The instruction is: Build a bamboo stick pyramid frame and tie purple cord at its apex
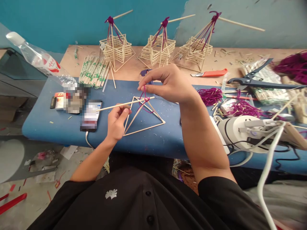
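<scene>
A pyramid-like frame of thin wooden sticks (144, 129) stands on the blue mat in front of me. My left hand (117, 119) pinches a long wooden stick (110, 108) that slants across to the frame's top. Purple string (145, 99) is looped around the sticks at that top joint. Above it, my right hand (163, 83) pinches the string between thumb and fingertips and draws it upward. Loose purple loops hang below the joint.
Three stick models (117, 48) with purple ties stand at the back. Wrapped sticks (93, 72), a bottle (40, 59) and a phone (91, 116) lie left. Right are a utility knife (211, 73), cutters (254, 78), purple string bundles (209, 95) and a white corded device (240, 131).
</scene>
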`<state>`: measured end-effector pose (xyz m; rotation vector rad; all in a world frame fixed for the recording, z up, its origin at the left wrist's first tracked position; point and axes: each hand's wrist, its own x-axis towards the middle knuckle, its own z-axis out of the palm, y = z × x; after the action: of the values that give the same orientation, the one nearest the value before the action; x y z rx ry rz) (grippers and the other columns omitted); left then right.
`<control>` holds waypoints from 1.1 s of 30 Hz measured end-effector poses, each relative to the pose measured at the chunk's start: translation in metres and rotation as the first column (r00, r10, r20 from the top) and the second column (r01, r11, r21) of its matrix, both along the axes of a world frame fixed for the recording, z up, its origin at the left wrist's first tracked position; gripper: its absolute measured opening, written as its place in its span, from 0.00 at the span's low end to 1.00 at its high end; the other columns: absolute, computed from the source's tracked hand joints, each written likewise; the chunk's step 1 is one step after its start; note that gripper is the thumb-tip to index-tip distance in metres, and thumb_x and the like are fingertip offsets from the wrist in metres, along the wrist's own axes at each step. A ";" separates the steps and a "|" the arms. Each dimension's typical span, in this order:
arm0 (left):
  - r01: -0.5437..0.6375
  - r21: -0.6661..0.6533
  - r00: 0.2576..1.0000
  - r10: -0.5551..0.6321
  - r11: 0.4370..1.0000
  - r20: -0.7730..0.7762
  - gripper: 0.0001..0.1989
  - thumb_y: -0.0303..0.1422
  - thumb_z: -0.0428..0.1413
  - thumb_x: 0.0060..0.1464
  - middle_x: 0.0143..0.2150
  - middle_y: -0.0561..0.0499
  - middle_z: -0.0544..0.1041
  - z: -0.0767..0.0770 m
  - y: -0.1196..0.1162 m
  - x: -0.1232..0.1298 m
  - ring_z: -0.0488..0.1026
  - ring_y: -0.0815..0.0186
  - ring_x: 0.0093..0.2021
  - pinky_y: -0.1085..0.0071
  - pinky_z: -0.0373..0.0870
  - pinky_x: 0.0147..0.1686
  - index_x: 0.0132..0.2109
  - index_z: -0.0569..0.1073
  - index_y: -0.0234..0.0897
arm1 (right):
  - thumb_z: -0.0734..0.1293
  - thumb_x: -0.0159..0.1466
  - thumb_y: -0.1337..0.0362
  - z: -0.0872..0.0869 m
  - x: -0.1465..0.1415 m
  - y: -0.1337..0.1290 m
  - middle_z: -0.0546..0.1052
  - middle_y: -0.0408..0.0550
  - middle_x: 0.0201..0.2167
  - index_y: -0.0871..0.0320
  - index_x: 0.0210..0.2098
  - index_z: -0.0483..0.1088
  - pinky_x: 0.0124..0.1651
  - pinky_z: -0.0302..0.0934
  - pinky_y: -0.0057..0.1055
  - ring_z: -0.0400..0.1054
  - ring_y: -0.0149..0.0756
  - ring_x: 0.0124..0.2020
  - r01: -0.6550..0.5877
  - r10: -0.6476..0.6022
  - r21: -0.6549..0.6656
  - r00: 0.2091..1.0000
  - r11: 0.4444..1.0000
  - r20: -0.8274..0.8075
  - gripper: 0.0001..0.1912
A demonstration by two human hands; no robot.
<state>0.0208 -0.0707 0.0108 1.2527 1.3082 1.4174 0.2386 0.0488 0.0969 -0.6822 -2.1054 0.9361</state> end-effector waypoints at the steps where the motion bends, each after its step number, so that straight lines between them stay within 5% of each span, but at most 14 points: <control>1: 0.015 0.002 1.000 -0.015 1.000 -0.010 0.22 0.53 0.63 0.64 0.38 0.49 0.82 -0.001 -0.010 0.001 0.79 0.66 0.40 0.71 0.77 0.45 0.43 0.81 0.37 | 0.76 0.66 0.62 0.004 0.001 -0.003 0.87 0.48 0.37 0.55 0.38 0.86 0.47 0.71 0.37 0.80 0.39 0.41 0.035 -0.035 -0.001 0.999 0.999 0.038 0.05; 7: 0.090 -0.014 0.991 -0.091 0.996 -0.095 0.20 0.50 0.65 0.65 0.29 0.50 0.82 -0.008 -0.033 0.008 0.81 0.67 0.35 0.71 0.78 0.47 0.37 0.84 0.36 | 0.74 0.64 0.69 0.033 0.011 -0.019 0.83 0.44 0.30 0.54 0.34 0.84 0.38 0.64 0.35 0.73 0.35 0.34 0.132 -0.131 0.007 0.971 0.991 0.200 0.05; 12: 0.083 -0.004 0.991 -0.083 0.997 -0.101 0.23 0.53 0.61 0.68 0.25 0.53 0.78 -0.011 -0.029 0.009 0.70 0.73 0.22 0.75 0.69 0.27 0.42 0.86 0.36 | 0.72 0.64 0.73 0.065 0.020 -0.043 0.77 0.40 0.24 0.58 0.33 0.81 0.33 0.54 0.33 0.64 0.29 0.28 0.166 -0.169 0.038 0.931 0.985 0.323 0.07; 16: 0.043 0.015 0.992 -0.041 0.999 -0.123 0.24 0.54 0.61 0.68 0.26 0.52 0.77 -0.013 -0.029 0.008 0.69 0.73 0.24 0.75 0.66 0.27 0.41 0.86 0.36 | 0.69 0.68 0.68 0.071 0.019 -0.079 0.68 0.36 0.18 0.56 0.30 0.75 0.30 0.47 0.33 0.55 0.25 0.22 0.093 -0.077 -0.026 0.929 0.995 0.363 0.10; 18: 0.034 0.018 0.991 -0.031 0.999 -0.134 0.25 0.55 0.61 0.67 0.26 0.52 0.78 -0.013 -0.029 0.008 0.69 0.72 0.26 0.74 0.67 0.29 0.41 0.86 0.36 | 0.66 0.72 0.66 0.061 0.015 -0.099 0.62 0.35 0.17 0.56 0.26 0.69 0.30 0.46 0.33 0.51 0.25 0.22 0.089 -0.083 -0.007 0.949 0.996 0.305 0.16; 22: 0.032 0.015 0.990 -0.029 0.999 -0.140 0.25 0.55 0.60 0.68 0.25 0.52 0.77 -0.013 -0.027 0.008 0.69 0.72 0.26 0.73 0.70 0.32 0.39 0.86 0.37 | 0.64 0.73 0.65 0.029 0.001 -0.134 0.60 0.35 0.19 0.56 0.26 0.63 0.30 0.46 0.32 0.49 0.23 0.21 0.291 -0.286 -0.003 0.944 0.957 0.163 0.18; 26: 0.036 0.013 0.989 -0.034 0.999 -0.145 0.25 0.55 0.60 0.68 0.25 0.52 0.77 -0.013 -0.027 0.007 0.71 0.72 0.27 0.73 0.72 0.35 0.40 0.87 0.37 | 0.63 0.72 0.61 -0.006 -0.015 -0.149 0.63 0.37 0.20 0.56 0.26 0.68 0.31 0.49 0.30 0.54 0.24 0.23 0.288 -0.304 -0.316 0.953 0.904 -0.001 0.18; 28: 0.042 0.011 0.988 -0.040 0.999 -0.148 0.25 0.55 0.60 0.68 0.25 0.53 0.77 -0.014 -0.027 0.007 0.71 0.72 0.27 0.72 0.72 0.36 0.42 0.87 0.37 | 0.65 0.69 0.56 -0.024 -0.022 -0.148 0.65 0.38 0.20 0.56 0.25 0.70 0.31 0.49 0.31 0.55 0.26 0.24 0.208 -0.327 -0.567 0.938 0.797 -0.116 0.18; 30: 0.043 0.007 0.988 -0.042 0.999 -0.152 0.25 0.55 0.60 0.68 0.25 0.53 0.77 -0.014 -0.027 0.006 0.71 0.72 0.26 0.72 0.73 0.36 0.42 0.87 0.37 | 0.69 0.63 0.52 -0.042 -0.030 -0.144 0.59 0.36 0.17 0.56 0.23 0.71 0.28 0.44 0.32 0.50 0.26 0.22 0.081 -0.382 -0.770 0.898 0.633 -0.219 0.18; 33: 0.039 0.002 0.987 -0.038 0.999 -0.157 0.25 0.56 0.61 0.67 0.25 0.53 0.78 -0.014 -0.027 0.006 0.72 0.71 0.27 0.72 0.74 0.37 0.41 0.87 0.37 | 0.69 0.60 0.48 -0.063 -0.040 -0.138 0.52 0.33 0.15 0.54 0.22 0.67 0.26 0.40 0.32 0.44 0.26 0.19 0.028 -0.418 -0.845 0.877 0.534 -0.235 0.19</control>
<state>0.0263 -0.0977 -0.0036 1.4099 1.3778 1.3176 0.1984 -0.0889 0.0343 -1.0702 -1.0497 1.7593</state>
